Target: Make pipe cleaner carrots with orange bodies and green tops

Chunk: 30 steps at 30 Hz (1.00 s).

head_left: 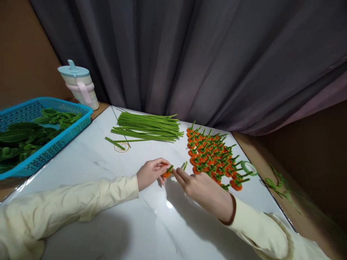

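Between the thumb and fingers of my left hand (150,174) is a small orange fuzzy piece (166,174) with a green top, made of pipe cleaner. My right hand (202,187) meets it from the right, fingers pinched together. A short green pipe cleaner (185,165) sticks up beyond the right fingers and seems held in them; its lower part is hidden. Just right of the hands, many similar orange pieces with green stems (199,169) stand in close rows. A bundle of long green pipe cleaners (148,126) lies farther back.
On the left stands a blue basket (90,112) with green fuzzy leaves (20,135). Behind it is a cup with a blue lid (78,85). Rubber bands (121,147) lie before the bundle. Green tape (249,168) rests near the right edge. A grey curtain (173,54) hangs behind the white table (151,224).
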Available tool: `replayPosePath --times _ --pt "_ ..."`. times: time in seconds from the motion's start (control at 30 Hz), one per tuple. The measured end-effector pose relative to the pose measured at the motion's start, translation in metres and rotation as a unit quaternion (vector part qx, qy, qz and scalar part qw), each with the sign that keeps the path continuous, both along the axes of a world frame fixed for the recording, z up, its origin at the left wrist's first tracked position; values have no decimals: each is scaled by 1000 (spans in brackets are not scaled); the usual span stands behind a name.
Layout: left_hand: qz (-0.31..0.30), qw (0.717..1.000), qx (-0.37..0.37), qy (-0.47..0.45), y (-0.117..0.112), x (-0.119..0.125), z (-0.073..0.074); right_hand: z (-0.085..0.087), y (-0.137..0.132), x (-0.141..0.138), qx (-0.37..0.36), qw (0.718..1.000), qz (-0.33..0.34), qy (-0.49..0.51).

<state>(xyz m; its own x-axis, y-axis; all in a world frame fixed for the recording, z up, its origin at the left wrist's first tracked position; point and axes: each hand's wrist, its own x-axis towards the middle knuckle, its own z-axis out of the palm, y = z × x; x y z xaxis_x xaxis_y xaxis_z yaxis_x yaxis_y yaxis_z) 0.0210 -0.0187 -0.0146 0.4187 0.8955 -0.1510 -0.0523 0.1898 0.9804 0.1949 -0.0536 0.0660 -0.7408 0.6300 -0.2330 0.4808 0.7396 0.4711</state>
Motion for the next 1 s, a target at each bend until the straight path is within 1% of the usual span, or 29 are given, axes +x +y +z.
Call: replayPosePath --times 0.1,0.17,0.27,0.43,0.53,0.6,0.63,0.67,0.7,0.73,0.77,0.83,0.87,0.9,0.93,1.0 --pt "15 1000 23 14 -1 0 -1 -7 -2 1 13 1000 -3 -4" --pt "19 999 36 16 -1 -1 -2 -10 -3 1 11 1000 -17 0" --pt "24 998 52 23 -1 0 -1 -10 -4 -2 -3 999 -42 11" --pt "41 995 84 43 -6 0 4 -8 -11 -13 -41 995 -92 28" --pt "53 984 151 73 -10 0 6 -12 -16 -16 -91 983 -139 74" --pt "61 971 210 96 -11 0 5 -16 -17 -15 -142 961 -177 156" --pt "63 964 236 102 -12 0 3 -18 -17 -14 -174 940 -197 217" --pt "64 958 259 103 -12 -1 2 -19 -17 -14 -213 909 -217 285" --pt "64 954 276 99 -12 -1 1 -20 -16 -13 -258 867 -241 351" --pt "64 951 289 93 -12 -1 -1 -20 -15 -12 -309 815 -268 410" --pt "63 948 298 88 -12 -1 -2 -19 -14 -12 -362 757 -297 456" --pt "61 945 311 86 -12 -1 -3 -16 -12 -12 -453 637 -355 512" --pt "59 941 321 88 -12 -1 -3 -14 -12 -13 -484 586 -375 530" --pt "56 937 333 92 -12 -2 -3 -13 -11 -13 -504 545 -385 548" --pt "52 931 348 99 -12 -2 -2 -12 -11 -14 -518 511 -389 565" --pt "44 918 377 112 -13 -3 -1 -11 -11 -15 -536 459 -388 593"
